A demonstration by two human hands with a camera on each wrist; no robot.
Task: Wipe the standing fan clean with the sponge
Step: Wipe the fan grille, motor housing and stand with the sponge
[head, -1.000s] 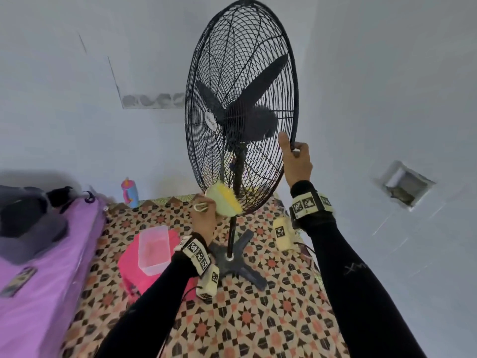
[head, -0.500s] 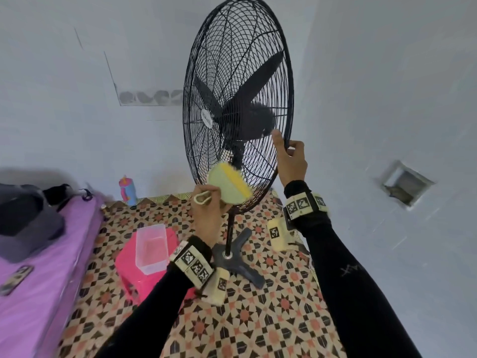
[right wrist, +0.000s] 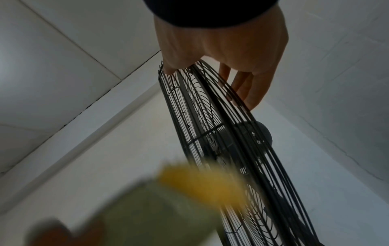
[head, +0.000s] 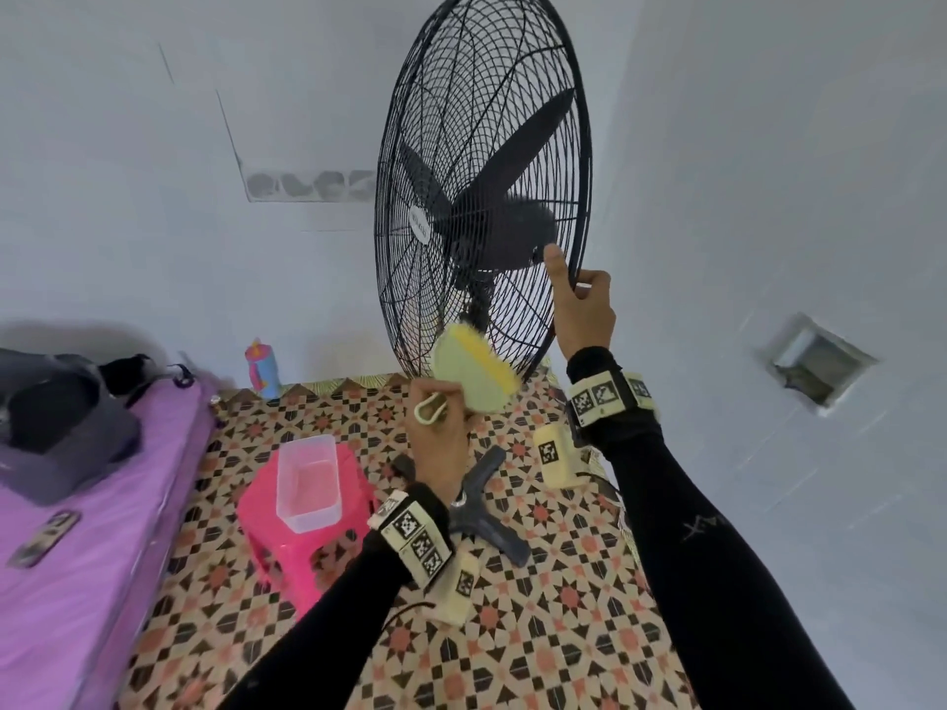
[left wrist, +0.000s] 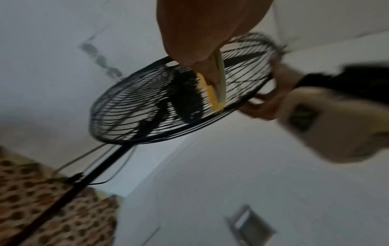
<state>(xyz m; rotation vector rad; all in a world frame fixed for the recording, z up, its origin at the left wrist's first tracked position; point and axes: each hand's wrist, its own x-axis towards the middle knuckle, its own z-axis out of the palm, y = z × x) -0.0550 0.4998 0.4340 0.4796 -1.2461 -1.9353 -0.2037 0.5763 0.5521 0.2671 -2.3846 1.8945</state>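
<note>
Sponge working the standing fan's lower grille

Left hand (head: 439,433) is gripping the sponge (head: 476,374), pressing it against the standing fan (head: 481,197) low on its front grille; right hand (head: 584,310) is clasping the fan's rim, fingers curled round it.

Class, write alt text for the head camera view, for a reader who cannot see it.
A left hand holds a green and yellow sponge against the lower grille of a black standing fan, while the right hand grips the grille's rim. Behind, on the patterned floor, a clear plastic tub sits on a pink stool.
</note>
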